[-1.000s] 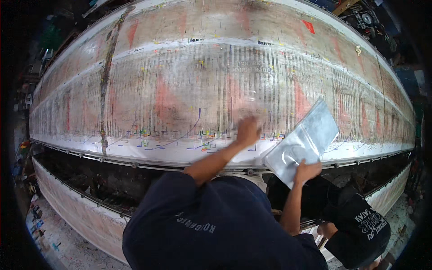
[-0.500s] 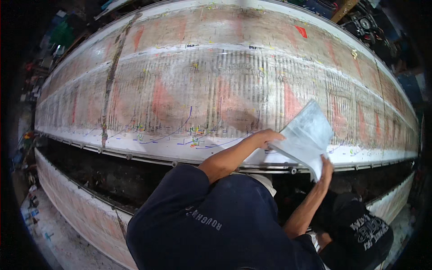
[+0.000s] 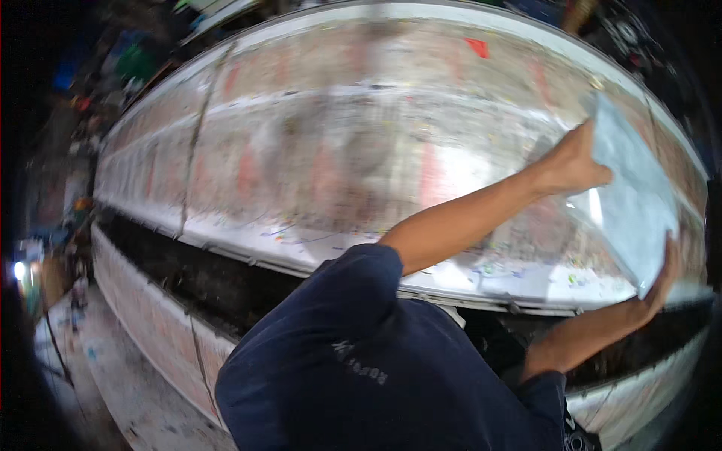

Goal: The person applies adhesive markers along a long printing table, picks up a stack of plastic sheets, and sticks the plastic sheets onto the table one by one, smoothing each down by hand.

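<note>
A pale blue-grey, shiny plastic sheet [image 3: 635,192] is stretched out on the right side, above the long printing table. Whether it is folded or a flat bag, I cannot tell. My left hand [image 3: 575,161] grips its left edge, the thumb lying across the face of the sheet. At the lower right edge my right hand [image 3: 665,270] holds it with the fingers partly behind. Both arms reach to the right, and motion blurs the picture somewhat.
The long table [image 3: 338,233] has a worn, stained top with red marks and a white border. A red patch [image 3: 477,48] lies on its far part. A metal rail [image 3: 519,307] with knobs runs along its near edge. Behind me stands a second long table [image 3: 158,316].
Both hands have carried the plastic sheet to the right and farther over the table. My view has swung too. The person in a dark cap at lower right has mostly left the picture.
</note>
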Action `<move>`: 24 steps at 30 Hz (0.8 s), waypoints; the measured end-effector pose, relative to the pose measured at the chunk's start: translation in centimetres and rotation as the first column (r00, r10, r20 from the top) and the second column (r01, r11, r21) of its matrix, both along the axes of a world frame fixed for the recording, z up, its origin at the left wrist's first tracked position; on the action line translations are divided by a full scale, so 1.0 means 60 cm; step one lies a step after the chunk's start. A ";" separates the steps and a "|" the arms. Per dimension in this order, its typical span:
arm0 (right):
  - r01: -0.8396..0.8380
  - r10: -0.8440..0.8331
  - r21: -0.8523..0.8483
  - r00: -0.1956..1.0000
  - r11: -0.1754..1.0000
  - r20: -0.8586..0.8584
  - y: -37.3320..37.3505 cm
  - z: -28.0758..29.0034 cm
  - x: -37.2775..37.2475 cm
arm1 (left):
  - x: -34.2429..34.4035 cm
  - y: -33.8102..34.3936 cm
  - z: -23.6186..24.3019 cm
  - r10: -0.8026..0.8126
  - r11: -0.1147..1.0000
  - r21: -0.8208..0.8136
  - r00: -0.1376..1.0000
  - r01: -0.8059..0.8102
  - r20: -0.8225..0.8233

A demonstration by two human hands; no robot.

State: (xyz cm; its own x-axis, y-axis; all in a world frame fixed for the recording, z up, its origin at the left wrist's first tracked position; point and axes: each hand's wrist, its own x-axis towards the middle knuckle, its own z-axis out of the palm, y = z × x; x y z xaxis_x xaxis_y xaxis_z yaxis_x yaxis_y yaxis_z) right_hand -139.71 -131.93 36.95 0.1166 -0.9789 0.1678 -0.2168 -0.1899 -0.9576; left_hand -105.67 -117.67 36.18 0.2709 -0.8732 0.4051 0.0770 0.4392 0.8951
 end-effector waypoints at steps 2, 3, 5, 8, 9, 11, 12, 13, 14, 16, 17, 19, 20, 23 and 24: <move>0.105 -0.086 0.165 0.989 0.981 -0.119 -0.022 -0.085 -0.103 | -0.064 -0.040 -0.061 -0.142 0.989 -0.042 0.988 0.139 -0.066; 0.124 -0.087 0.206 0.980 0.971 -0.180 -0.011 -0.130 -0.122 | -0.083 -0.053 -0.102 -0.183 0.983 -0.031 0.980 0.181 -0.075; 0.266 -0.104 0.257 0.855 0.929 -0.509 0.043 -0.162 -0.076 | -0.125 -0.065 -0.205 -0.165 0.948 0.287 0.984 0.137 0.075; 0.242 0.005 0.245 0.702 0.939 -0.712 0.062 -0.359 -0.164 | -0.193 -0.055 -0.355 -0.286 0.747 0.657 0.941 0.101 0.180; 0.280 0.012 0.257 0.655 0.925 -0.755 0.089 -0.390 -0.134 | -0.203 -0.046 -0.397 -0.291 0.729 0.684 0.919 0.031 0.268; 0.394 0.056 0.353 0.597 0.849 -0.800 0.119 -0.492 -0.151 | -0.240 -0.026 -0.453 -0.331 0.678 0.731 0.857 -0.075 0.395; 0.418 0.080 0.372 0.569 0.829 -0.819 0.142 -0.532 -0.164 | -0.258 -0.017 -0.471 -0.354 0.639 0.758 0.824 -0.131 0.441; 0.461 0.025 0.350 0.577 0.816 -0.817 0.169 -0.576 -0.185 | -0.282 -0.011 -0.476 -0.380 0.643 0.760 0.822 -0.095 0.424; 0.560 -0.047 0.330 0.554 0.760 -0.831 0.196 -0.597 -0.168 | -0.292 0.001 -0.485 -0.378 0.624 0.761 0.784 -0.178 0.493; 0.666 -0.126 0.300 0.512 0.683 -0.850 0.225 -0.551 -0.052 | -0.283 0.027 -0.508 -0.383 0.572 0.770 0.738 -0.282 0.555; 0.705 -0.215 0.221 0.473 0.674 -0.855 0.235 -0.543 -0.034 | -0.288 0.031 -0.505 -0.365 0.603 0.746 0.735 -0.281 0.571; 0.754 -0.323 0.115 0.407 0.647 -0.855 0.231 -0.538 -0.014 | -0.290 0.030 -0.506 -0.305 0.658 0.688 0.727 -0.306 0.615; 0.769 -0.338 0.092 0.380 0.632 -0.861 0.226 -0.533 -0.009 | -0.288 0.026 -0.506 -0.319 0.657 0.696 0.730 -0.289 0.604; 0.774 -0.329 0.126 0.403 0.620 -0.854 0.211 -0.513 -0.007 | -0.274 0.004 -0.492 -0.359 0.626 0.690 0.651 -0.363 0.668; 0.773 -0.304 0.121 0.381 0.622 -0.873 0.211 -0.505 -0.007 | -0.275 -0.003 -0.498 -0.361 0.627 0.694 0.657 -0.354 0.662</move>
State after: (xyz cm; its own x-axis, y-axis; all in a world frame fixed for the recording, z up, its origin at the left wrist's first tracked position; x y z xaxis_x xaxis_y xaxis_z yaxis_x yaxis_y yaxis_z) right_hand -140.11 -119.29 6.66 -0.6275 -0.7658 -0.1407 -0.7148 0.6383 -0.2859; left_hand -122.20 -117.83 6.32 0.2180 -0.9248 -0.3120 -0.7006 -0.3708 0.6096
